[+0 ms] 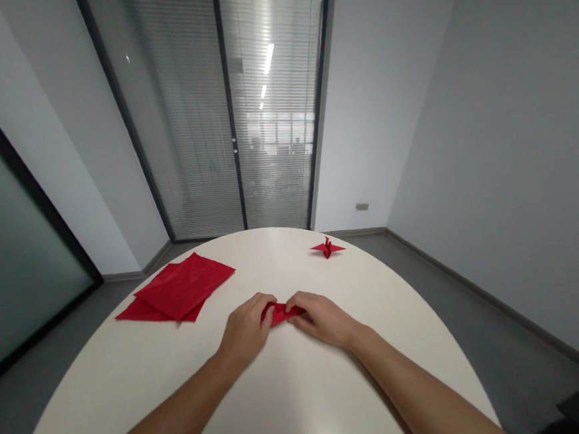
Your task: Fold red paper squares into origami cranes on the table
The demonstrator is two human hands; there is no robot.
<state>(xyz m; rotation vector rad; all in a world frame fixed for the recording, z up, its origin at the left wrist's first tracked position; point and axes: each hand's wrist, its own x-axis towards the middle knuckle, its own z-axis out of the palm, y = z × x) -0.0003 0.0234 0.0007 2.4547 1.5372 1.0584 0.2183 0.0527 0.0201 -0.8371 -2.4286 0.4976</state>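
Between my two hands is a small folded piece of red paper point(279, 313), just above or on the table; which of the two I cannot tell. My left hand point(248, 326) grips its left end, with the fingers curled over the far side and the thumb on the near side. At the right end, my right hand point(322, 316) pinches the paper between thumb and fingers. Parts of both ends are hidden under the fingers.
A round white table point(283, 391) fills the foreground. Several flat red paper sheets point(184, 285) lie overlapping at its left. A folded red paper crane point(327, 248) stands near the far right edge. Beyond is a glass door point(274, 144) with blinds.
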